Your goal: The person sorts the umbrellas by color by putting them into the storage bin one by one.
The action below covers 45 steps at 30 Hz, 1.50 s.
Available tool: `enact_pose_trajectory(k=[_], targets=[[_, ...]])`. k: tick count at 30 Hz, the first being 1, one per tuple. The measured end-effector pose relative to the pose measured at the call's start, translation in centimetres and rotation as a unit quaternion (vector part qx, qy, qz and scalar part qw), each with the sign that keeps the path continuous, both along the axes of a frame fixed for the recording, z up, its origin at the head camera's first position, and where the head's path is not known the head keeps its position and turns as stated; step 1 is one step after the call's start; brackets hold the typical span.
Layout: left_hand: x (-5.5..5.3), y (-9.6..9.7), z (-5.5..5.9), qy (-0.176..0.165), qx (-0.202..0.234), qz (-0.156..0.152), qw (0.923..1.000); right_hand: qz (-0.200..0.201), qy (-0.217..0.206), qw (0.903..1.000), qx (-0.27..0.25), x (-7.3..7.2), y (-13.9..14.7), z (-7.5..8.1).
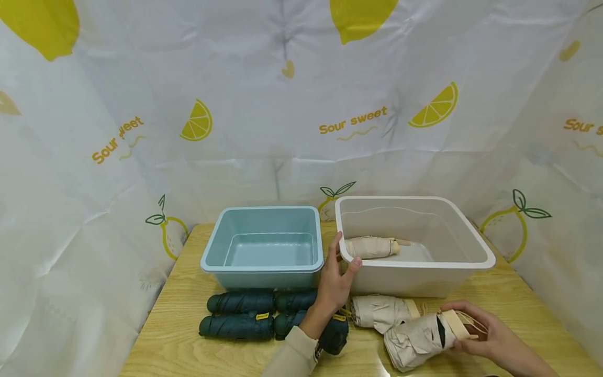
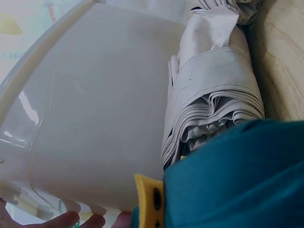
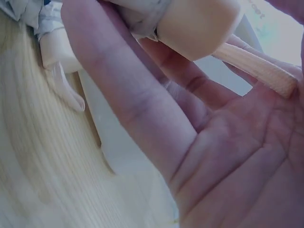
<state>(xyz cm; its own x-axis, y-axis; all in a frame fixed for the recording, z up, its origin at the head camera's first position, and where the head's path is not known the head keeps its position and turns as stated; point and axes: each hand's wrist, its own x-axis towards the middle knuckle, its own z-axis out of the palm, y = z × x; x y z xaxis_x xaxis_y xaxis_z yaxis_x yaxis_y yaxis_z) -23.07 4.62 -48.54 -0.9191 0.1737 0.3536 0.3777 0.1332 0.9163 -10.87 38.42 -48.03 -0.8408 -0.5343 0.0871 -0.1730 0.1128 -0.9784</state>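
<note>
My right hand (image 1: 485,337) grips the pale handle end of a beige folded umbrella (image 1: 414,340), whose wrist strap hangs by the palm. In the right wrist view the fingers curl about the handle (image 3: 199,28). A second beige umbrella (image 1: 381,312) lies just behind it, along the front of a white bin (image 1: 405,280). With the thumb at the front rim and fingers along the left side, my left hand (image 1: 334,285) holds the bin's near left corner. Inside that bin rests another beige umbrella (image 1: 372,247).
A light blue bin (image 1: 264,277) stands left of the white one. Several dark folded umbrellas (image 1: 240,325) lie in front of it, partly beneath my left forearm. White lemon-print sheeting (image 1: 264,104) surrounds the wooden table (image 1: 165,335) at the back and sides.
</note>
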Motion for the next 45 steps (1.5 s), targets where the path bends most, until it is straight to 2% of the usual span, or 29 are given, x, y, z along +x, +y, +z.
enact_pose_trajectory(k=[9,16,23,31,34,39,45], targets=[[0.0,0.0,0.1,0.004,0.0,-0.004,1.0,-0.013,0.021,0.9996,0.012,0.1,-0.9,0.9],[0.0,0.0,0.0,0.002,0.004,-0.006,1.0,-0.049,0.051,0.9961,0.053,0.3,-1.4,1.5],[0.1,0.0,0.0,0.002,0.008,-0.007,0.9999,-0.059,0.059,0.9942,0.068,0.3,-1.4,1.9],[0.0,0.0,-0.1,-0.007,0.009,-0.007,0.9999,-0.097,0.069,0.9871,0.106,0.5,-1.2,2.4],[-0.1,0.0,-0.1,-0.007,0.008,-0.006,0.9999,-0.083,0.069,0.9912,0.077,0.4,-1.1,2.6],[-0.1,0.0,-0.1,-0.007,0.005,-0.002,1.0,-0.037,0.055,0.9978,-0.006,0.2,-1.2,2.8],[0.0,0.0,-0.1,-0.007,0.002,0.0,1.0,-0.037,0.061,0.9971,-0.027,-0.1,-1.5,3.3]])
